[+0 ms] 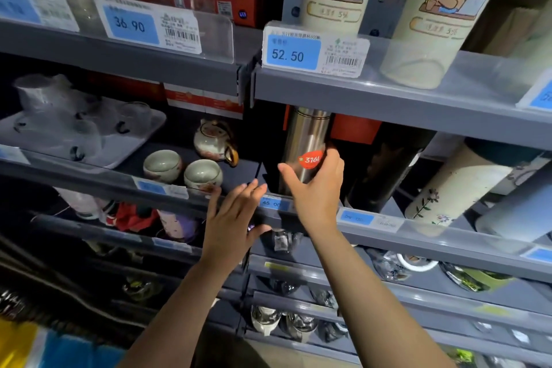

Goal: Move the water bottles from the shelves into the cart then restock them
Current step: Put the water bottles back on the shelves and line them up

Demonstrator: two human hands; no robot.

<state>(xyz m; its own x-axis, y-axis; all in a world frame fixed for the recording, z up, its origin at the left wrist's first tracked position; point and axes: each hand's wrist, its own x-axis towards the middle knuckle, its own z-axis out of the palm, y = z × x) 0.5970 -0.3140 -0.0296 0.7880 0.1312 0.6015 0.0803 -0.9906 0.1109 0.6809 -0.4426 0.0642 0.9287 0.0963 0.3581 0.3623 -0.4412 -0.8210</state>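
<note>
Reaching into the middle shelf (pixel 388 227) through the head camera, we have our right hand (pixel 316 188) curled round the steel bottle (pixel 304 143), thumb on its left side and the other fingers wrapped past the red sticker (pixel 310 159) on its right. The bottle stands upright at the shelf's front edge, just behind the price strip (pixel 273 204), with a dark bottle (pixel 385 170) close on its right. Our left hand (pixel 233 218) hovers lower, fingers straight and spread, holding nothing, near the same front edge.

To do this well, we judge we should tighten the grip low on the body, lift clear of the front lip, and draw it straight out without knocking the dark neighbour. Whether it is being taken or restocked we cannot tell.
</note>
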